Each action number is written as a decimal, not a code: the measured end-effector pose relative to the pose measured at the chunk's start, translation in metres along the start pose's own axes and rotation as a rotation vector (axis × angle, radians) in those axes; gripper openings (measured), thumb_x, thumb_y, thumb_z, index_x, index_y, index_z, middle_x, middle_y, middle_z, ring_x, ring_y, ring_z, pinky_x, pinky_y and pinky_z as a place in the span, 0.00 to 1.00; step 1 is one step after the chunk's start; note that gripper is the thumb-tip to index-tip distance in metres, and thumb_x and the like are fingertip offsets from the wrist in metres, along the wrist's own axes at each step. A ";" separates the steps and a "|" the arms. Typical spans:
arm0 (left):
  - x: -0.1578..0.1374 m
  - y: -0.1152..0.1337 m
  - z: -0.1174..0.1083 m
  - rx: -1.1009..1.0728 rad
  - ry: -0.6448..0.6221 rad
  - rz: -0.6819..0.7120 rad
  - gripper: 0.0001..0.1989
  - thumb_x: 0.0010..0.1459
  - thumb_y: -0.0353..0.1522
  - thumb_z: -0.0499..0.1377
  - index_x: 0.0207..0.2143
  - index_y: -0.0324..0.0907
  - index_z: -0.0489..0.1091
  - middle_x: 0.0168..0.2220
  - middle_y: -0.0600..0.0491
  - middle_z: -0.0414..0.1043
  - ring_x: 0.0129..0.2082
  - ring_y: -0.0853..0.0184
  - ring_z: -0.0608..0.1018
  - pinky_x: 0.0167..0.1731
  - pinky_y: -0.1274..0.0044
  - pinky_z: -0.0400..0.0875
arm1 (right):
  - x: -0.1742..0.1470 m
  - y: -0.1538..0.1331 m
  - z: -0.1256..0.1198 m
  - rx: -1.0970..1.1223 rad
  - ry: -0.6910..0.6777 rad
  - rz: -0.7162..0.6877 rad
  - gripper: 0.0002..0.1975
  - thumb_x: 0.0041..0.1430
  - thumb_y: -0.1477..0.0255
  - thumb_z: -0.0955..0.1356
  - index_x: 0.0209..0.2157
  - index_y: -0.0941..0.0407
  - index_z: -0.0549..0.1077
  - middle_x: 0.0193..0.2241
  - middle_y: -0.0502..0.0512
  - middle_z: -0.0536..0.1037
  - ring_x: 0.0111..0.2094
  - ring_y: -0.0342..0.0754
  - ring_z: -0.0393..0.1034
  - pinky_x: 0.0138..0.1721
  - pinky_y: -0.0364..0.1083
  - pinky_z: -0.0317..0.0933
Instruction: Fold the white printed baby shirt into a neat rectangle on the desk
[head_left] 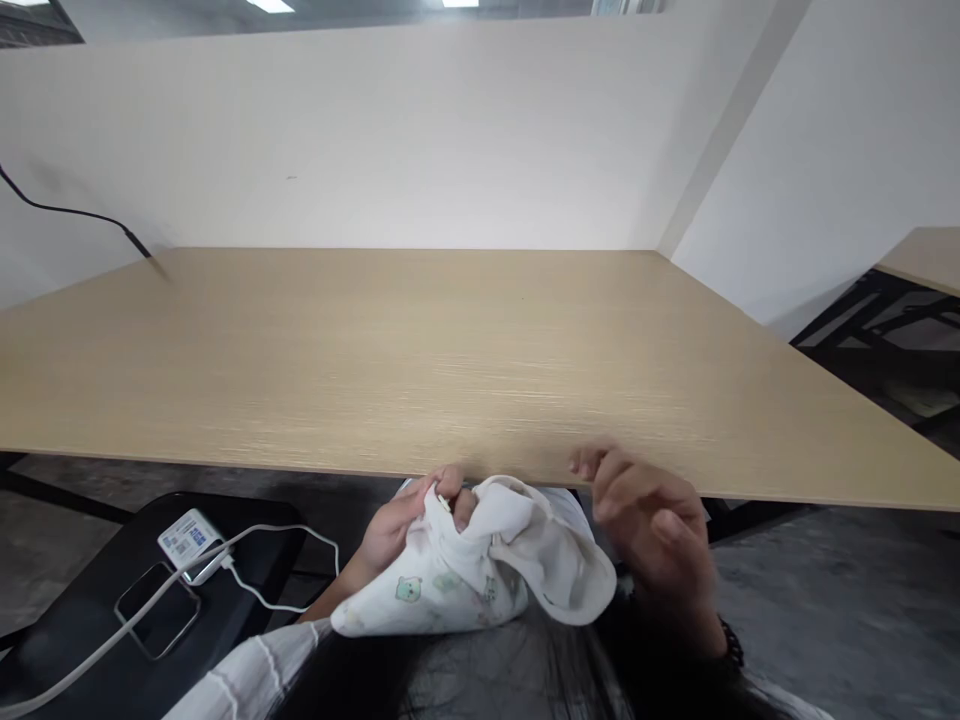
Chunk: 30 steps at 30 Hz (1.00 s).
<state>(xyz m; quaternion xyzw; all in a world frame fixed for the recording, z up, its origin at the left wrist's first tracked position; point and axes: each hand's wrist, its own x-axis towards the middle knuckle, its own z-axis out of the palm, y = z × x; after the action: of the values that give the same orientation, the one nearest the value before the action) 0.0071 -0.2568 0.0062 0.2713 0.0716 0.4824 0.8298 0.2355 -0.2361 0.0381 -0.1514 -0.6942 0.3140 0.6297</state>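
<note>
A white cloth (450, 590) printed with small green animal figures lies bunched near my lap, just below the table's front edge. It looks like a small fabric item with a rounded plain flap (574, 575) folded out to the right. My left hand (409, 520) is closed on its upper left edge, with fingertips pinching the fabric; a small yellowish bit shows there. My right hand (652, 515) is raised to the right of the cloth, apart from it. Its fingers are loosely bent and slightly blurred, the thumb stands away from them, and I see nothing in it.
A light wooden table (420, 340) stretches ahead to a white partition (375, 140). At left, a black chair seat (247, 600) bears a white power bank (193, 545), a phone (157, 610) and a white cable (127, 625). A black cable (75, 210) hangs at far left.
</note>
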 end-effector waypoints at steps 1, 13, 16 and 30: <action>0.000 0.000 0.001 -0.024 0.016 0.003 0.15 0.58 0.38 0.61 0.27 0.42 0.59 0.22 0.58 0.57 0.24 0.69 0.67 0.32 0.77 0.66 | 0.000 -0.001 -0.004 -0.039 0.003 0.016 0.14 0.64 0.58 0.65 0.33 0.52 0.76 0.22 0.54 0.72 0.32 0.53 0.68 0.38 0.56 0.64; 0.007 0.001 0.020 -0.216 0.161 0.069 0.15 0.52 0.33 0.67 0.26 0.42 0.60 0.22 0.60 0.57 0.22 0.73 0.66 0.29 0.79 0.68 | 0.005 -0.016 0.020 -0.539 -0.492 -0.172 0.12 0.60 0.79 0.68 0.43 0.51 0.76 0.35 0.52 0.80 0.39 0.48 0.70 0.43 0.50 0.68; 0.003 0.003 0.011 -0.147 0.090 0.044 0.15 0.56 0.35 0.64 0.26 0.42 0.60 0.21 0.59 0.61 0.19 0.73 0.64 0.25 0.81 0.65 | 0.002 -0.013 0.010 -0.348 -0.572 -0.112 0.08 0.61 0.75 0.67 0.39 0.50 0.77 0.33 0.51 0.78 0.37 0.47 0.71 0.47 0.51 0.66; -0.023 0.008 -0.019 0.322 -0.058 0.020 0.24 0.47 0.55 0.63 0.16 0.46 0.67 0.17 0.45 0.73 0.19 0.60 0.74 0.24 0.71 0.68 | 0.003 -0.003 -0.032 -0.264 -0.684 0.354 0.26 0.69 0.72 0.63 0.67 0.52 0.58 0.63 0.61 0.68 0.63 0.52 0.63 0.60 0.52 0.64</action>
<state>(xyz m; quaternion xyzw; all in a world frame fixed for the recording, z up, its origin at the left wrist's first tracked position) -0.0186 -0.2658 -0.0090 0.4155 0.1214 0.4646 0.7725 0.2662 -0.2290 0.0424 -0.2350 -0.8612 0.3581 0.2736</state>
